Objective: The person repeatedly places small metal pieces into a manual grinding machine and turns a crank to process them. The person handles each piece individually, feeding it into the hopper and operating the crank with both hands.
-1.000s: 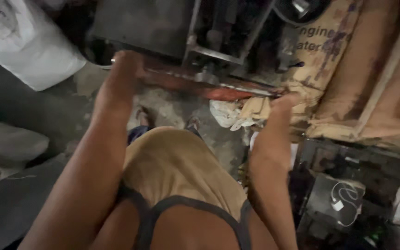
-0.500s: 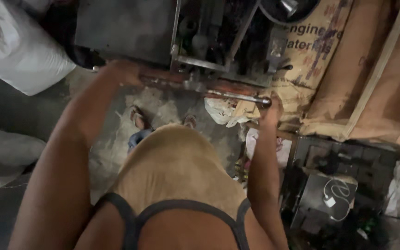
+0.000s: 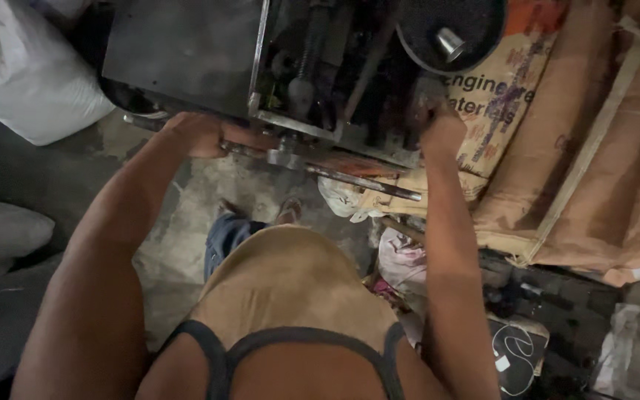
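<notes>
Head view: left hand (image 3: pixel 200 133) and right hand (image 3: pixel 442 133) grip the machine's (image 3: pixel 187 55) near edge.

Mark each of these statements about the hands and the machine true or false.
1. The left hand grips the metal rod along the machine edge. True.
2. The right hand rests on the white sack. False: it is up at the machine's dark inner parts.
3. Brown cardboard sheets lie at the right. True.
4. Both hands hang free. False: each is on the machine.
</notes>
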